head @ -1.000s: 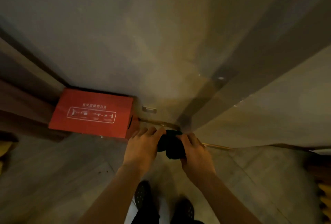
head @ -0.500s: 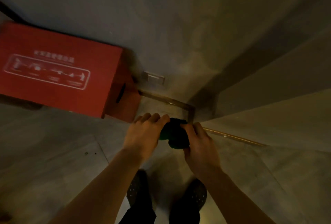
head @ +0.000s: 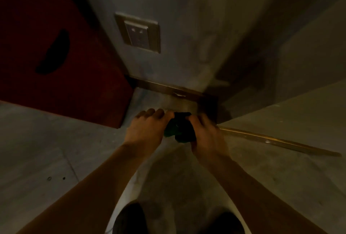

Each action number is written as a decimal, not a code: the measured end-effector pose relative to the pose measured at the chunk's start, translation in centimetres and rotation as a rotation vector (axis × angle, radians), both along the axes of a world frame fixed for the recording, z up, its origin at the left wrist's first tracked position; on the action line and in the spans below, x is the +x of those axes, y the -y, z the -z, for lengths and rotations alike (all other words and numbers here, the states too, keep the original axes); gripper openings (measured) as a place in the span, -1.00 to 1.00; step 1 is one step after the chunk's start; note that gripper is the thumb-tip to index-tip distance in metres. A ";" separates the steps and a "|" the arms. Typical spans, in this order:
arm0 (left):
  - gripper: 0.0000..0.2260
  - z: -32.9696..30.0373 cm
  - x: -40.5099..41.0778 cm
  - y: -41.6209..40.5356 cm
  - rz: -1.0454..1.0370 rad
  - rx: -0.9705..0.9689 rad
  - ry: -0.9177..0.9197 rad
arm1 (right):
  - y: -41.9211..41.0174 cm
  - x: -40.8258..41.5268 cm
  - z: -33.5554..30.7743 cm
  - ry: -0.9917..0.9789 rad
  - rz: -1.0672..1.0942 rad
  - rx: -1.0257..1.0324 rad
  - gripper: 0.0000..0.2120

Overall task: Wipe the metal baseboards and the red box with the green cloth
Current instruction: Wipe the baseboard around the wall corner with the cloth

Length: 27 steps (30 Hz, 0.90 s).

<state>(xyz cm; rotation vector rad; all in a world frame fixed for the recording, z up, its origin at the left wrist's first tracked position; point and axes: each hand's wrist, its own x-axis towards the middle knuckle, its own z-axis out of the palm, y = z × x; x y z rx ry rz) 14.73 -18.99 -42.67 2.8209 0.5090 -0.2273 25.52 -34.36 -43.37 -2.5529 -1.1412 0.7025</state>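
Observation:
A bunched dark green cloth (head: 179, 129) is held between both hands low over the floor. My left hand (head: 148, 130) grips its left side and my right hand (head: 206, 136) grips its right side. Just beyond the cloth a brass-coloured metal baseboard (head: 168, 88) runs along the foot of the wall. A second baseboard strip (head: 277, 141) runs off to the right from the corner. The red box (head: 56, 56) stands on the floor at the left, its side with a dark handle slot facing me.
A wall socket plate (head: 139, 32) sits on the grey wall above the baseboard. A wall corner juts out at the right (head: 280, 84). Grey floor tiles (head: 46, 159) spread around, and my two dark shoes (head: 131, 218) are at the bottom.
The view has dropped much closer to the floor and corner. The red box has slid to the left edge and looks larger. Both hands still hold the cloth together.

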 end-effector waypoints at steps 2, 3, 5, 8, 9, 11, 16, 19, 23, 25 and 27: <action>-0.53 2.8 0.4 -0.7 -0.003 0.008 0.002 | -0.7 0.4 3.2 0.012 0.011 0.010 -0.45; -0.54 4.2 0.5 -1.1 -0.009 0.011 0.001 | -1.1 0.5 4.8 0.020 0.016 0.018 -0.46; -0.56 6.9 1.0 -1.9 -0.021 0.015 0.006 | -2.0 0.9 7.7 0.033 0.011 0.041 -0.48; -0.57 10.1 1.7 -3.6 -0.061 -0.020 -0.001 | -3.3 1.7 11.6 0.027 -0.019 0.047 -0.43; -0.56 11.0 2.0 -4.2 -0.062 -0.035 0.002 | -3.7 1.9 12.7 0.034 -0.028 0.062 -0.41; -0.51 12.2 2.3 -5.2 -0.037 -0.035 0.011 | -4.3 2.2 14.2 0.042 -0.031 0.077 -0.36; -0.54 13.7 2.9 -6.1 -0.012 -0.045 0.139 | -4.6 1.3 16.2 0.084 -0.053 0.212 -0.34; -0.61 14.4 3.3 -6.3 -0.032 -0.164 0.266 | -4.8 1.0 17.1 0.043 -0.095 0.287 -0.30; -0.57 15.4 3.1 -5.5 -0.088 -0.328 0.369 | -4.5 1.6 17.9 -0.025 -0.058 0.379 -0.34; -0.58 15.5 2.9 -4.9 -0.092 -0.379 0.404 | -4.8 1.7 17.7 -0.012 0.017 0.374 -0.59; -0.60 15.4 2.8 -4.3 -0.110 -0.426 0.430 | -4.8 1.6 17.5 0.044 0.022 0.289 -0.56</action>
